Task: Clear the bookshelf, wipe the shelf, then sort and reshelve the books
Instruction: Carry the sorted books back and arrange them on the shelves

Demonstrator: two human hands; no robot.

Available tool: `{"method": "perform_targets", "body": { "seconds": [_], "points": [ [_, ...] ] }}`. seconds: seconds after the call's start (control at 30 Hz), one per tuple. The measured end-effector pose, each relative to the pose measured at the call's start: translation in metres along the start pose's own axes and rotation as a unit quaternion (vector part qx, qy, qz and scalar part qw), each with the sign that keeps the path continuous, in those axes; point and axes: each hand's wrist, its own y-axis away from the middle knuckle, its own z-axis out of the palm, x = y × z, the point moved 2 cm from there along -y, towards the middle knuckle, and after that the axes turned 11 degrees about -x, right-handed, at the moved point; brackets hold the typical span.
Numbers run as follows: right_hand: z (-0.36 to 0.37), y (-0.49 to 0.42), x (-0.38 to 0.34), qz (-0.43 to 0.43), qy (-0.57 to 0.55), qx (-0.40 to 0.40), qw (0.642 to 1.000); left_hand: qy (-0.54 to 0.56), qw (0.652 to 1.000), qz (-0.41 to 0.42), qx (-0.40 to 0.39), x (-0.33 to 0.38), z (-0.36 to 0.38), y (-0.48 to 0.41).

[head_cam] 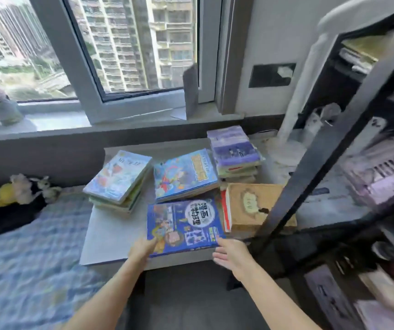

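Observation:
A blue picture book (184, 225) lies at the near edge of a low grey table (110, 234). My left hand (142, 250) holds its near left corner. My right hand (230, 252) touches its near right corner with the fingers fairly straight. Behind it lie a light blue stack of books (120, 179), a tilted colourful stack (185, 175) and a taller purple-topped stack (234, 151). A worn brown book (253, 206) lies to the right, partly behind the black bookshelf frame (334, 148).
A bed with a blue checked cover (29, 246) and soft toys (22, 189) fills the left side. A window sill (143, 115) runs behind the table. A white fan stand (296, 115) rises at the back right. The shelf holds a pink basket (379, 172).

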Motion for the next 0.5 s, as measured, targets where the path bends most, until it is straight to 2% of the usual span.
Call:
{"method": "perform_targets", "body": {
  "seconds": [0.07, 0.1, 0.27, 0.37, 0.5],
  "points": [
    [0.012, -0.023, 0.018, 0.044, -0.14, 0.029, 0.989, 0.135, 0.988, -0.025, -0.072, -0.008, 0.004, -0.019],
    [0.018, -0.032, 0.026, 0.054, -0.187, 0.043, 0.98, 0.157, 0.983, -0.03, -0.092, -0.01, 0.005, -0.025],
    [0.059, -0.066, 0.051, 0.07, -0.322, 0.065, 0.942, 0.131, 0.978, -0.044, -0.159, -0.014, -0.004, -0.046],
    [0.082, -0.087, 0.055, 0.042, -0.334, 0.047, 0.94, 0.138, 0.967, -0.07, -0.203, -0.02, -0.006, -0.055],
    [0.092, -0.096, 0.061, 0.019, -0.281, 0.112, 0.953, 0.096, 0.961, -0.085, -0.246, -0.036, -0.007, -0.049]
  ]
}}
